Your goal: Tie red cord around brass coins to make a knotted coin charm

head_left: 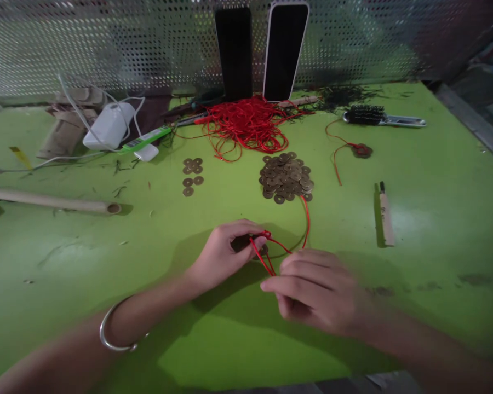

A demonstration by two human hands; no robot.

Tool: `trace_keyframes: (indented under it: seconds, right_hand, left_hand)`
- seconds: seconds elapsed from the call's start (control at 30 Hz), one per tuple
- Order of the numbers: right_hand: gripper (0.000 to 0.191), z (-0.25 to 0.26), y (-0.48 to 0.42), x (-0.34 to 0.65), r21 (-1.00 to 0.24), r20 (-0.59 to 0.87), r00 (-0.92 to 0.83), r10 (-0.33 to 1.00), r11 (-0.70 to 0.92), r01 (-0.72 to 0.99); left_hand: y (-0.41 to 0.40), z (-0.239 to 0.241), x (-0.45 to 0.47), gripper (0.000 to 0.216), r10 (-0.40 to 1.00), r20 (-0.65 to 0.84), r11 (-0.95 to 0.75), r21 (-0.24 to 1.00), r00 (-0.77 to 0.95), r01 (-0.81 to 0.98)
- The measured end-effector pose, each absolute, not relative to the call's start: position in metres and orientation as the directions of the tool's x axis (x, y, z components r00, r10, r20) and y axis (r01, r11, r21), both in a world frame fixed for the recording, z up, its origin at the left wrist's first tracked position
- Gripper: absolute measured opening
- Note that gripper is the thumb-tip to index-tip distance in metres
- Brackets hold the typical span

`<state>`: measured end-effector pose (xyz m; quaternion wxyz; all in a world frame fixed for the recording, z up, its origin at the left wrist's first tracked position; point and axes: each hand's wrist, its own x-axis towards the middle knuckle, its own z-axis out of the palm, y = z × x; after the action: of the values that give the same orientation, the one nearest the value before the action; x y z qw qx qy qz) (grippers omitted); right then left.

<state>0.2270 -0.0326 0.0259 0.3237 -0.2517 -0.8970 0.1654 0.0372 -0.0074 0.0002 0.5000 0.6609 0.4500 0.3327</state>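
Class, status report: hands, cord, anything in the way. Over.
Left hand pinching red cord. Right hand gripping its strands. Coin pile just beyond, cord trailing to it.

The cord point(267, 257) is red, as is the cord heap point(246, 125); the table point(435, 219) is bright green; the coins point(286, 176) are dull bronze. The back panel point(66, 44) is grey, dotted with holes.

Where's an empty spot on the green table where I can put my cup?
Right of the stick, out to the table edge, is bare. So is the front left, below the bamboo tube. The back is crowded: cord heap, coin pile, charger. In the middle the left hand and right hand pinch a red cord.
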Motion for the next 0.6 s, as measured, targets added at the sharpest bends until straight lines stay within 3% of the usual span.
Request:
trace_keyframes:
  seconds: [0.6]
  right_hand:
    - [0.013,0.024,-0.0334,0.2324,-0.303,0.555,-0.649,0.521,0.853,0.425]
  left_hand:
    - [-0.0104,-0.0001,0.0344,0.02,0.917,-0.068,-0.026,0.973,0.393,0.23]
